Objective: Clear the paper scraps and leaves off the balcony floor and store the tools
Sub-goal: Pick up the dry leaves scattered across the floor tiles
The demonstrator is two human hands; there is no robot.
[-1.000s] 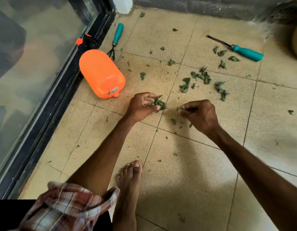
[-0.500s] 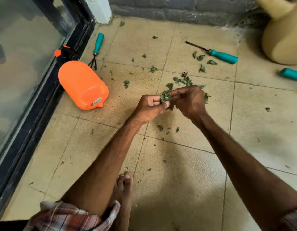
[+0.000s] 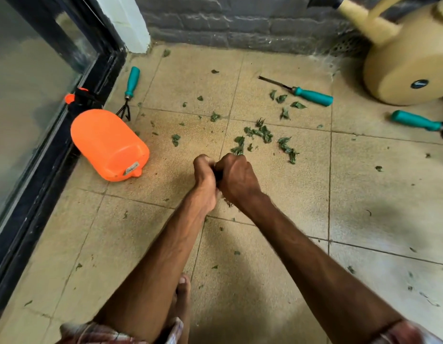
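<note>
Hands [image 3: 206,178] [image 3: 237,181] curled together, crumpled green leaves [image 3: 261,132] scattered, speckled beige tiles [image 3: 190,88]

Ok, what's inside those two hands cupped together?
Only a dark gap shows between the left hand and right hand, which are pressed together with fingers curled. Whatever they hold is covered. Loose leaves lie on the floor just beyond them.

The balcony floor [image 3: 364,194] is seen from a single wide-angle camera worn on the head, tilted forward and down. The left hand [image 3: 204,178] and right hand [image 3: 237,181] are framed close at centre; the glass door [image 3: 29,95] is taken in at left, the brick wall [image 3: 240,21] at far.
</note>
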